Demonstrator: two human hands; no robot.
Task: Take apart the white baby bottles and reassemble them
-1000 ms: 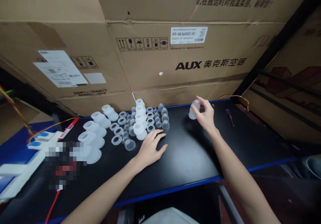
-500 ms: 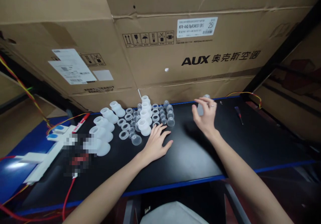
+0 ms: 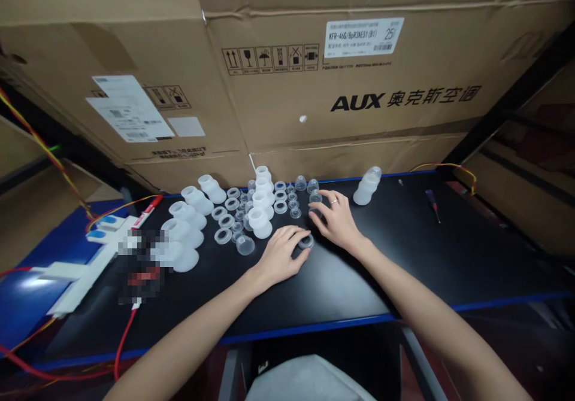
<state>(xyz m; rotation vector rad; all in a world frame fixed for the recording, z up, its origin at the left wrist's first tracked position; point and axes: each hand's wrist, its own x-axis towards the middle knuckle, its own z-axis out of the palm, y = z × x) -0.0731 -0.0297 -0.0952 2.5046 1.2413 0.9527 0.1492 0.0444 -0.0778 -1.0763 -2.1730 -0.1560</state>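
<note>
My left hand rests low on the black tabletop, thumb and fingers closed around a translucent ring. To its right, my right hand curls its thumb and fingertips around a clear dome cap, partly hidden by the fingers. Just behind stand more clear dome caps. Left of them are small clear discs and a row of translucent rings. A white bottle with a clear cap on top stands apart at the back right.
White waisted bottles stand in a middle row and a left row. A screwdriver lies at right. A white power strip and red cable are at left. A large cardboard box walls the back.
My right hand has left the capped bottle and moved left to the dome caps, some of which have shifted. A ring now shows in my left hand, away from the rows.
</note>
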